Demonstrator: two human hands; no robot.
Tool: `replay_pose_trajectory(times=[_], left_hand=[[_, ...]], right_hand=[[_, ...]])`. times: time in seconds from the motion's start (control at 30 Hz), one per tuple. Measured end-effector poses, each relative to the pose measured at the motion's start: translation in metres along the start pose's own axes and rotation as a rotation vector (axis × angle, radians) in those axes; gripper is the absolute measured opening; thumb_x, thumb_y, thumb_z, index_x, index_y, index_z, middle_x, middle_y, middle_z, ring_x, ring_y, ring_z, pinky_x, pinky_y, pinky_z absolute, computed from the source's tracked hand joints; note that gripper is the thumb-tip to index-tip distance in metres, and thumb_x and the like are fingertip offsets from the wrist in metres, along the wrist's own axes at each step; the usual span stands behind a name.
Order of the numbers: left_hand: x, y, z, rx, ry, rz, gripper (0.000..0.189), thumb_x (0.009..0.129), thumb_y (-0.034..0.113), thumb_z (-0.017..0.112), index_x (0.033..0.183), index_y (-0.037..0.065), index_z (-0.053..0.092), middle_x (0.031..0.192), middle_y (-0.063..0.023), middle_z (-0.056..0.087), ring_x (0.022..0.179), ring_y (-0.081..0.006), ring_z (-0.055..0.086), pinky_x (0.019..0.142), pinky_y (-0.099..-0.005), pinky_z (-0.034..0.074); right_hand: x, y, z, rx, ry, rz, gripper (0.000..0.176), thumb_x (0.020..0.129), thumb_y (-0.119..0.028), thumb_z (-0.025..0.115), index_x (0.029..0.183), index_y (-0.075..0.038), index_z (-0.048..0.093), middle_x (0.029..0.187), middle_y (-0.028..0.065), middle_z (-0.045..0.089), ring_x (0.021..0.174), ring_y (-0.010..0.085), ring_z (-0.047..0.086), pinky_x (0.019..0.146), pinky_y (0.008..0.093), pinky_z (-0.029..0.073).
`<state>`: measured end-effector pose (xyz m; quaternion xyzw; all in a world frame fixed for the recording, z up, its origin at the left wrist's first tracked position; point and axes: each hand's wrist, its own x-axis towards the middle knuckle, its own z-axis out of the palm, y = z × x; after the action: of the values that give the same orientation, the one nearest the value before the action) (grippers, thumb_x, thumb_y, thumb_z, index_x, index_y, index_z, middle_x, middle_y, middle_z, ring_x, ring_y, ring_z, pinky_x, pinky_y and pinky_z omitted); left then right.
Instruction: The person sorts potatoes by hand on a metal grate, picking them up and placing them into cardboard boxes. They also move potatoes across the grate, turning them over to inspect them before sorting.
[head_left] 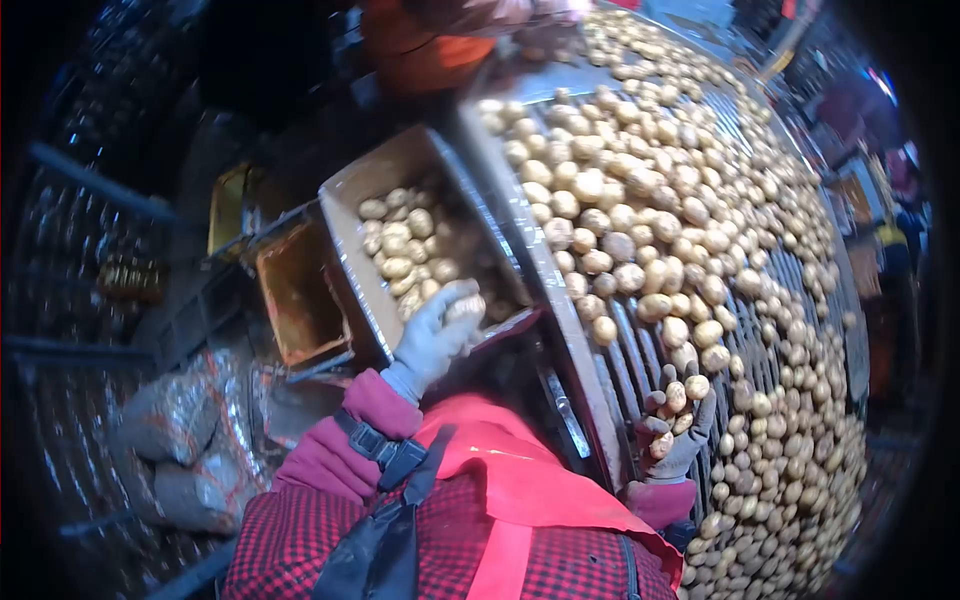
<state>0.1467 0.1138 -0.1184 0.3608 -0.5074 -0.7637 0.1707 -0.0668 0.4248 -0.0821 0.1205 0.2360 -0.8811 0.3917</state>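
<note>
My left hand [430, 340], in a grey glove, is closed around a potato [467, 308] over the near end of a cardboard box [350, 235]. Inside that box lies a layer of potatoes [398, 240]. To the right, my gloved right hand [684, 455] is palm up above the slatted metal table [628, 350], its fingers curled around a few small potatoes [676, 397]. A broad spread of loose potatoes [620, 200] covers much of the slats beyond and beside this hand.
A metal rail [575, 330] runs between box and slats. Left of the box stands an orange-lined open container [298, 290], with a yellow crate [230, 210] behind it. Filled sacks [195, 440] lie at lower left. Another person in orange [425, 55] stands at the far end.
</note>
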Motion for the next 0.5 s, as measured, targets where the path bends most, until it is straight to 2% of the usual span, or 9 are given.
replay_pose_trajectory(times=[0.07, 0.1, 0.23, 0.3, 0.33, 0.37, 0.4, 0.43, 0.5], left_hand=[[-0.001, -0.006, -0.026, -0.135, 0.175, 0.117, 0.052, 0.102, 0.013, 0.065, 0.151, 0.009, 0.048, 0.119, -0.0083, 0.065, 0.084, -0.0137, 0.069, 0.064, -0.0237, 0.055], [-0.004, -0.002, -0.041, 0.004, 0.302, 0.233, 0.052, 0.102, 0.011, 0.064, 0.151, 0.009, 0.048, 0.123, -0.0087, 0.063, 0.084, -0.0131, 0.068, 0.063, -0.0237, 0.055], [-0.017, 0.005, -0.111, 0.004, 0.733, 0.317, 0.048, 0.102, 0.012, 0.063, 0.148, 0.014, 0.051, 0.112, -0.0037, 0.062, 0.080, -0.0112, 0.063, 0.063, -0.0217, 0.051], [-0.020, -0.008, -0.172, -0.099, 0.751, 0.303, 0.048, 0.102, 0.013, 0.063, 0.148, 0.015, 0.050, 0.115, -0.0037, 0.061, 0.081, -0.0112, 0.063, 0.063, -0.0224, 0.051], [-0.017, -0.026, -0.204, -0.033, 0.770, 0.337, 0.052, 0.100, 0.011, 0.064, 0.149, 0.016, 0.049, 0.116, -0.0031, 0.062, 0.082, -0.0110, 0.062, 0.062, -0.0235, 0.051], [-0.011, -0.046, -0.233, 0.104, 0.798, 0.387, 0.056, 0.099, 0.009, 0.065, 0.151, 0.016, 0.046, 0.115, -0.0042, 0.062, 0.082, -0.0106, 0.060, 0.061, -0.0239, 0.049], [-0.010, -0.038, -0.232, 0.242, 0.862, 0.249, 0.061, 0.098, 0.008, 0.066, 0.154, 0.014, 0.042, 0.114, -0.0055, 0.063, 0.080, -0.0102, 0.058, 0.060, -0.0234, 0.048], [0.007, -0.065, -0.265, 0.434, 0.840, 0.399, 0.064, 0.098, 0.011, 0.067, 0.156, 0.013, 0.041, 0.115, -0.0071, 0.063, 0.078, -0.0115, 0.058, 0.059, -0.0242, 0.048], [0.022, -0.033, -0.207, 0.749, 0.782, 0.435, 0.062, 0.098, 0.013, 0.066, 0.155, 0.007, 0.042, 0.129, -0.0136, 0.061, 0.101, -0.0204, 0.061, 0.081, -0.0321, 0.053]], right_hand=[[0.011, 0.008, 0.008, -0.025, -0.022, 0.047, 0.055, 0.108, -0.048, 0.046, 0.154, -0.017, 0.045, 0.135, 0.0176, 0.064, 0.095, 0.0320, 0.068, 0.054, 0.0328, 0.054], [0.016, 0.011, 0.011, -0.041, -0.024, 0.050, 0.055, 0.108, -0.048, 0.046, 0.153, -0.017, 0.045, 0.136, 0.0180, 0.064, 0.095, 0.0320, 0.068, 0.053, 0.0327, 0.054], [0.030, 0.018, 0.023, -0.077, 0.042, 0.111, 0.050, 0.107, -0.048, 0.050, 0.149, -0.021, 0.050, 0.116, 0.0126, 0.067, 0.089, 0.0295, 0.066, 0.052, 0.0300, 0.052], [0.030, 0.020, 0.034, -0.071, 0.053, 0.107, 0.049, 0.106, -0.049, 0.053, 0.146, -0.021, 0.052, 0.104, 0.0089, 0.065, 0.087, 0.0282, 0.065, 0.052, 0.0284, 0.051], [0.029, 0.021, 0.028, -0.074, -0.046, 0.100, 0.048, 0.104, -0.049, 0.058, 0.140, -0.017, 0.056, 0.096, 0.0045, 0.059, 0.088, 0.0260, 0.063, 0.051, 0.0292, 0.053], [0.027, 0.020, 0.021, -0.003, -0.061, 0.114, 0.047, 0.104, -0.047, 0.058, 0.137, -0.014, 0.056, 0.105, 0.0072, 0.061, 0.091, 0.0267, 0.064, 0.066, 0.0358, 0.054], [0.025, 0.020, 0.023, 0.067, -0.076, 0.130, 0.046, 0.105, -0.045, 0.057, 0.135, -0.011, 0.057, 0.114, 0.0099, 0.062, 0.094, 0.0274, 0.065, 0.081, 0.0424, 0.056], [0.024, 0.020, 0.025, 0.137, -0.089, 0.146, 0.046, 0.105, -0.044, 0.057, 0.133, -0.007, 0.058, 0.124, 0.0125, 0.063, 0.096, 0.0281, 0.066, 0.096, 0.0490, 0.058], [0.014, 0.020, 0.033, 0.005, 0.028, 0.054, 0.052, 0.105, -0.042, 0.057, 0.143, -0.006, 0.053, 0.118, 0.0128, 0.065, 0.097, 0.0270, 0.066, 0.083, 0.0391, 0.061]])
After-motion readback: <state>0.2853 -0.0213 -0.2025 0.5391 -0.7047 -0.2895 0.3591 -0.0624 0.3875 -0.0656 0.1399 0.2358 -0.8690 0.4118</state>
